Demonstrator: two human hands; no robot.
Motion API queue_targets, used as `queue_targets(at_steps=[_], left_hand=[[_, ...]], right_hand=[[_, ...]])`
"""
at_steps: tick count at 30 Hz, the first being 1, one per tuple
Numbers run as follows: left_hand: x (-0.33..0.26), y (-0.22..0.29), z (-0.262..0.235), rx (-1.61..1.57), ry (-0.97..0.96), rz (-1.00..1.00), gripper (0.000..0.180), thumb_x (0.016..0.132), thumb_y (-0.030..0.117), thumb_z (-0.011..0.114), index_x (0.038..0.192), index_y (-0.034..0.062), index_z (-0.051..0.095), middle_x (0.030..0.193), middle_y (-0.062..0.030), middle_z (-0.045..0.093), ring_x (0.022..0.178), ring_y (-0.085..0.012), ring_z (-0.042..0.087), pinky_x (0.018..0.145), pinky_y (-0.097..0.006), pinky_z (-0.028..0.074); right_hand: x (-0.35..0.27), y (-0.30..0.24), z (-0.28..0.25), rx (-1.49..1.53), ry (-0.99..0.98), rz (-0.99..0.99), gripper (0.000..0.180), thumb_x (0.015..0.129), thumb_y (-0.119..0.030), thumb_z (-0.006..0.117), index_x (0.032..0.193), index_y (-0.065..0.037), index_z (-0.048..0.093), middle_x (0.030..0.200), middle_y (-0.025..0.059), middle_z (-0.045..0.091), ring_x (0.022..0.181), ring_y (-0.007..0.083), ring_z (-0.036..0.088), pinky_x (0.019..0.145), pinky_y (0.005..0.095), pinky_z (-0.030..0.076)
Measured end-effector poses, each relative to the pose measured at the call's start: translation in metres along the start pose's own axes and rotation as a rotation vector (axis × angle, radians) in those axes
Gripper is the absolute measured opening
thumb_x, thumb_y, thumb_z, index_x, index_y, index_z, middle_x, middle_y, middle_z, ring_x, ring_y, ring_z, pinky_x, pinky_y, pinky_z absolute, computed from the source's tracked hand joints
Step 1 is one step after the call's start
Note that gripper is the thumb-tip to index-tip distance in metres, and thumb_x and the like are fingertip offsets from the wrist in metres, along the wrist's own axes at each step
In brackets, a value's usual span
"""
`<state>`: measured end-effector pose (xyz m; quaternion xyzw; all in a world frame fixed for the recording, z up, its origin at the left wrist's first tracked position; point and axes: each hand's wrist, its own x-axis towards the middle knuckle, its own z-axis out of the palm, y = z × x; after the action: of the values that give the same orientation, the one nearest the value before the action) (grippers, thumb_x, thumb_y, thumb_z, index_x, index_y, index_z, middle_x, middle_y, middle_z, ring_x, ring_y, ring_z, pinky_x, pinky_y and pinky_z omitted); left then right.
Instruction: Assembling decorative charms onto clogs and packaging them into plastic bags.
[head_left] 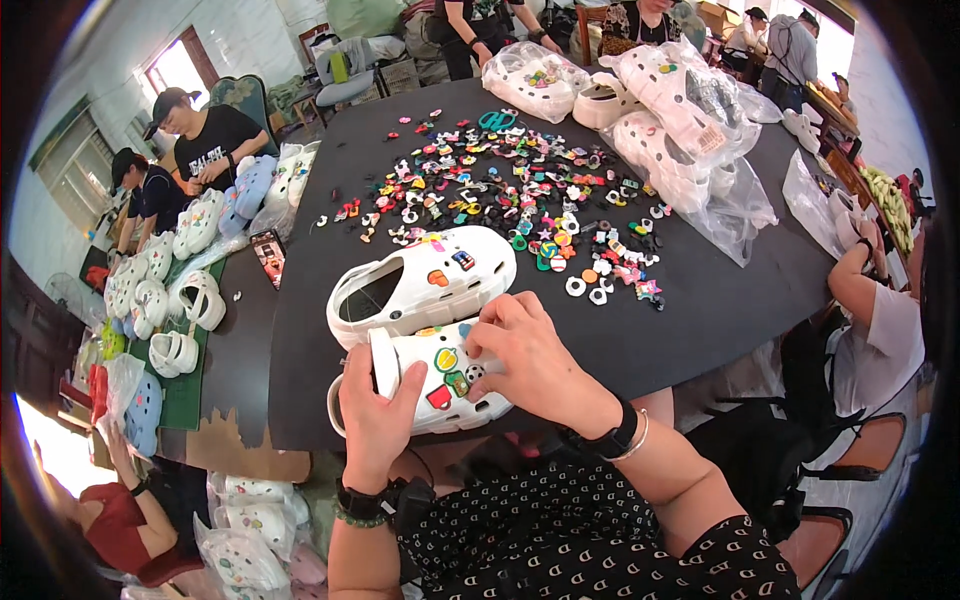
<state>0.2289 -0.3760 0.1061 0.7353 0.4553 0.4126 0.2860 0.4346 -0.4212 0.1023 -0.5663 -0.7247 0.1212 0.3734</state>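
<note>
Two white clogs with holes lie side by side at the near edge of the dark table. The near clog (412,350) has its opening side in my left hand (378,410), whose thumb rests on the upper and whose fingers are partly hidden. Bent over its toe, my right hand (530,355) pinches at a soccer ball charm (474,373); the charm shows between thumb and forefinger. Beside that are a green charm (456,383), a yellow-green round charm (446,359) and a red charm (439,398). The far clog (430,285) carries several charms and is untouched.
Loose colourful charms (500,180) spread over the table beyond the clogs. Bagged white clogs (670,130) are piled at the far right. On a side table at left stand more clogs (200,225). Several people work around the room; a co-worker (215,140) handles something small.
</note>
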Motion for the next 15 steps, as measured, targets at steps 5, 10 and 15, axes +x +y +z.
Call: queue_targets(at_steps=[5,10,15], left_hand=[[0.001,-0.002,0.002,-0.005,0.007,0.027,0.031,0.083,0.014,0.075,0.102,-0.0020,0.056,0.091,-0.0149,0.059,0.081,-0.0272,0.060,0.075,-0.038,0.047],[-0.001,-0.001,0.001,-0.011,0.026,0.016,0.030,0.083,0.014,0.075,0.101,-0.0017,0.055,0.091,-0.0151,0.060,0.081,-0.0274,0.059,0.075,-0.038,0.047],[-0.002,-0.004,0.002,-0.012,0.029,0.035,0.030,0.084,0.014,0.075,0.100,-0.0018,0.055,0.091,-0.0151,0.060,0.081,-0.0274,0.060,0.074,-0.038,0.047]], right_hand=[[-0.005,0.007,0.001,0.062,0.066,-0.068,0.027,0.067,-0.013,0.082,0.087,-0.008,0.065,0.103,0.0075,0.055,0.104,0.0312,0.049,0.090,0.0419,0.043],[-0.014,0.009,0.012,0.028,0.179,-0.158,0.025,0.068,-0.009,0.082,0.089,-0.009,0.069,0.103,0.0051,0.060,0.104,0.0307,0.052,0.089,0.0409,0.045],[-0.017,0.012,0.022,0.079,0.252,-0.152,0.020,0.069,-0.007,0.081,0.086,-0.008,0.070,0.102,0.0032,0.063,0.108,0.0302,0.052,0.091,0.0403,0.046]])
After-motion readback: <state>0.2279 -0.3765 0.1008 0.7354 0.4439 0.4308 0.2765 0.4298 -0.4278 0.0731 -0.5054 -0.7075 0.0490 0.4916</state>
